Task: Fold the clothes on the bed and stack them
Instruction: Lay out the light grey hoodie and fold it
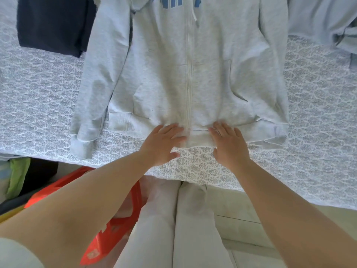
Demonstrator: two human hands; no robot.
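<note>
A light grey zip-up hoodie point(185, 70) with blue lettering lies spread flat, front up, on the patterned bed cover point(38, 89). Both sleeves lie straight down along its sides. My left hand point(164, 144) rests flat on the ribbed hem just left of the zipper, fingers straight. To the right of the zipper my right hand point(228, 144) lies flat on the hem in the same way. Neither hand grips the cloth.
A folded dark navy garment point(52, 24) lies at the back left of the bed. Another pale grey garment point(324, 22) lies at the back right. An orange-red basket point(116, 225) stands on the floor by my left leg, with green and dark items further left.
</note>
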